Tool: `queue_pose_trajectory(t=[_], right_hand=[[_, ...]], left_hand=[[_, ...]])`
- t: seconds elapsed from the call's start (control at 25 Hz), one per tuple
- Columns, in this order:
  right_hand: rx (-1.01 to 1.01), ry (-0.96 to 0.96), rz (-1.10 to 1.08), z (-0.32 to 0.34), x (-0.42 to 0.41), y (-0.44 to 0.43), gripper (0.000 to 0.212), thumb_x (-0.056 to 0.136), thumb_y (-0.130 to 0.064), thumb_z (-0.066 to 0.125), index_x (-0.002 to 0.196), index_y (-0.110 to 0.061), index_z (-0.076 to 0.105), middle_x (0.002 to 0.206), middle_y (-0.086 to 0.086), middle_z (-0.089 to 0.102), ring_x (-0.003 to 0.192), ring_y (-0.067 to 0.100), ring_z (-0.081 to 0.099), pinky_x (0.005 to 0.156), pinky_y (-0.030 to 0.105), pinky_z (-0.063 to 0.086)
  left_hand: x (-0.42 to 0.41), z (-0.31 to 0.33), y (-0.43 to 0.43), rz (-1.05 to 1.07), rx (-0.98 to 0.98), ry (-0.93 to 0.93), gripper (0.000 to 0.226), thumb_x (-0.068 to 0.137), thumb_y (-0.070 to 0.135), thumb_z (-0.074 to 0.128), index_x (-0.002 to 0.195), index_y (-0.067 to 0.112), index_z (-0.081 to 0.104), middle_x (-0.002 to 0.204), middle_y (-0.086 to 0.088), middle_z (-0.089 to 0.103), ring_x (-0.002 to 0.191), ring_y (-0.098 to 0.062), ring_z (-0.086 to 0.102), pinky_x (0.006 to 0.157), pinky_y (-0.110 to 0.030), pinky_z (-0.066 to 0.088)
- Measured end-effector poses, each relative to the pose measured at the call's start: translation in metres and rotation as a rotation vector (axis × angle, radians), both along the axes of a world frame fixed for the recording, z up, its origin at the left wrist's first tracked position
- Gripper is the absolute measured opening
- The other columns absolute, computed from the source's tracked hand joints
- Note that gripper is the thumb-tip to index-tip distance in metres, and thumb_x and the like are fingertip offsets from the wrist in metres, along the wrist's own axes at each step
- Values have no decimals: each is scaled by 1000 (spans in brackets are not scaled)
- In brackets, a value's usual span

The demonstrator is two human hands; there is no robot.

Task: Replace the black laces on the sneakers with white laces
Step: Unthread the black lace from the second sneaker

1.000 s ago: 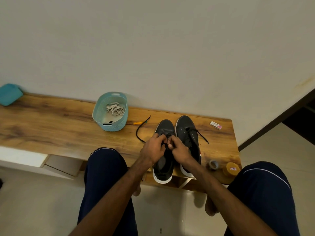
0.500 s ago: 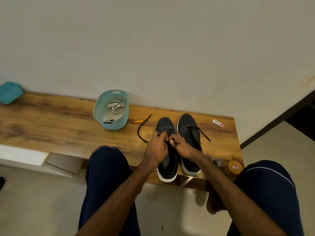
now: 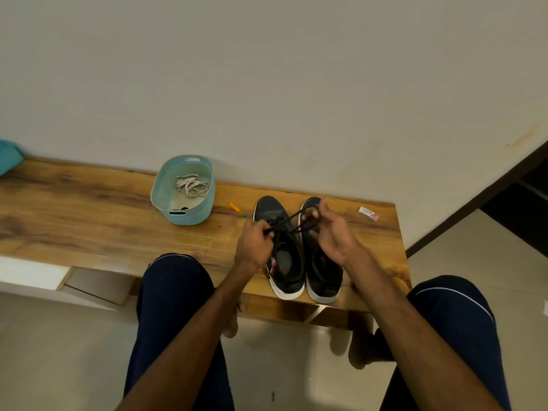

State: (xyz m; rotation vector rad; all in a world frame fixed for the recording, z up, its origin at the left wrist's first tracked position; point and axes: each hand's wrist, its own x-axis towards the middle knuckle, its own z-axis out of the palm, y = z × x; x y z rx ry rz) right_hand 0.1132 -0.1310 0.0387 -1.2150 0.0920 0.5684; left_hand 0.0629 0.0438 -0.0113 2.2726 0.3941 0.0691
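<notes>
Two black sneakers with white soles stand side by side on the wooden bench point(image 3: 89, 221), toes toward the wall: the left sneaker point(image 3: 281, 259) and the right sneaker point(image 3: 321, 271). A black lace point(image 3: 292, 221) stretches between my hands above them. My left hand point(image 3: 255, 247) pinches one end over the left sneaker. My right hand point(image 3: 330, 232) grips a loop of the lace, raised above the right sneaker. White laces point(image 3: 192, 185) lie coiled in a light blue basket point(image 3: 184, 215) to the left.
A small orange item point(image 3: 235, 207) lies between the basket and the sneakers. A white eraser point(image 3: 368, 213) sits at the bench's far right. A teal object point(image 3: 9, 157) is at the far left edge. My knees flank the bench's front edge.
My hands have moved apart and up, drawing the black lace off the bench and out of the left sneaker. The right hand rose toward the right sneaker's toe.
</notes>
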Motion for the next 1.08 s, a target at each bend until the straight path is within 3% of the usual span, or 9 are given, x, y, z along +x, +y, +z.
queue_pose_trajectory(t=[0.12, 0.2, 0.4, 0.52, 0.64, 0.76, 0.8, 0.92, 1.08], right_hand=[[116, 102, -183, -2, 4, -15, 48, 99, -53, 42, 62, -23, 50, 81, -5, 62, 85, 13, 56, 74, 35, 32], [148, 103, -209, -2, 6, -14, 47, 98, -53, 45, 61, -25, 51, 81, -6, 62, 84, 11, 57, 72, 35, 32], [373, 66, -301, 22, 15, -32, 29, 93, -46, 52, 73, -25, 54, 83, -8, 62, 80, 10, 58, 73, 31, 39], [226, 90, -448, 28, 21, -50, 30, 103, -38, 44, 79, -24, 56, 85, -6, 62, 79, 11, 57, 77, 32, 40], [-466, -20, -315, 14, 22, -48, 31, 104, -27, 42, 80, -17, 59, 84, 2, 61, 80, 19, 58, 70, 32, 43], [-1511, -482, 51, -14, 12, -35, 34, 99, -43, 49, 103, -12, 60, 106, 9, 60, 109, 33, 56, 86, 44, 45], [-1655, -640, 63, -18, 5, -26, 42, 96, -48, 52, 116, -12, 56, 117, 10, 57, 115, 33, 52, 93, 49, 44], [-1408, -738, 236, -27, -12, 1, 49, 91, -55, 58, 121, -17, 50, 123, 4, 52, 119, 26, 47, 100, 49, 41], [-1535, -816, 422, -45, -22, 10, 42, 93, -45, 58, 124, -17, 49, 124, 3, 58, 118, 25, 49, 100, 49, 39]], left_hand=[[2, 28, 8, 124, -554, -8, 33, 84, -13, 47, 74, 15, 61, 77, 3, 62, 70, 2, 58, 67, -25, 47], [3, 42, 20, 229, -805, 36, 31, 83, -11, 46, 82, 16, 61, 87, 2, 63, 91, -8, 61, 83, -34, 49], [2, 57, 54, 405, -1193, -76, 26, 89, -3, 48, 82, 20, 58, 95, 3, 68, 90, -15, 64, 91, -44, 49], [7, 61, 78, 650, -1281, -192, 15, 93, 5, 51, 99, 11, 63, 88, 0, 66, 79, -13, 62, 77, -36, 54], [13, 49, 93, 755, -974, -42, 6, 95, 11, 50, 93, 13, 55, 88, -5, 55, 74, -17, 53, 67, -37, 49], [8, 34, 71, 396, 5, 206, 20, 99, 26, 48, 104, 7, 51, 97, -10, 55, 85, -27, 57, 75, -41, 51], [2, 30, 58, 272, 297, 212, 31, 100, 32, 48, 111, 3, 51, 99, -10, 59, 88, -28, 61, 74, -39, 52], [-1, 25, 18, -1, 569, 182, 34, 100, 39, 50, 108, 8, 62, 99, -7, 66, 90, -24, 64, 68, -31, 46], [11, 7, 2, -306, 429, 76, 41, 92, 36, 63, 128, 20, 52, 123, -2, 59, 110, -21, 57, 86, -36, 52]])
